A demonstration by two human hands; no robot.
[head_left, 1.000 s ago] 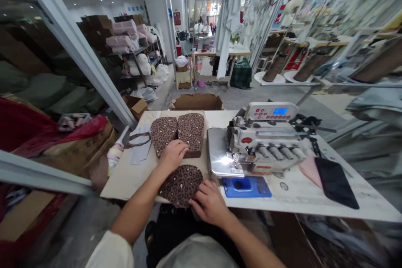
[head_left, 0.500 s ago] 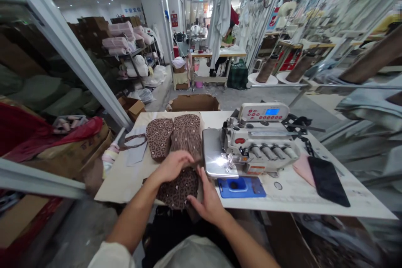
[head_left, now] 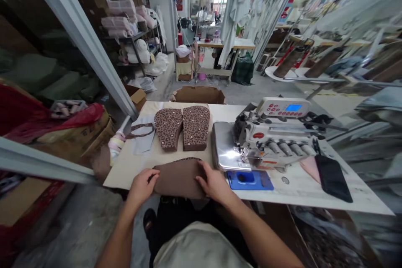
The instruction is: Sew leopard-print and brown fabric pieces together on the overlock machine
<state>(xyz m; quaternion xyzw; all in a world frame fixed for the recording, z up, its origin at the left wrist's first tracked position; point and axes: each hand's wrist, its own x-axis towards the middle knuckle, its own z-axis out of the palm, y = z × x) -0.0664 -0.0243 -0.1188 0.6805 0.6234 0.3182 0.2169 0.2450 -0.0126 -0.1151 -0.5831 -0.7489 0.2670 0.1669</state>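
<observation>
A plain brown fabric piece (head_left: 180, 179), with a strip of leopard print along its far edge, lies at the table's front edge. My left hand (head_left: 143, 184) grips its left end between thumb and fingers. At the other end my right hand (head_left: 215, 181) holds it, thumb and fingers closed on the cloth. Beyond it are two stacks of leopard-print fabric pieces, a left stack (head_left: 168, 130) and a right stack (head_left: 196, 127), side by side. The overlock sewing machine (head_left: 273, 134) stands right of my right hand, its metal plate (head_left: 224, 146) nearest.
A blue phone-like object (head_left: 250, 180) lies before the machine; a black flat item (head_left: 333, 178) rests farther right. A looped brown strip (head_left: 140, 130) lies on white paper (head_left: 143, 144) at left. Behind the table stands an open cardboard box (head_left: 197, 94).
The brown fabric has come down from over the stacks and is spread between my hands, plain side up. My hands have moved apart. The view has shifted left.
</observation>
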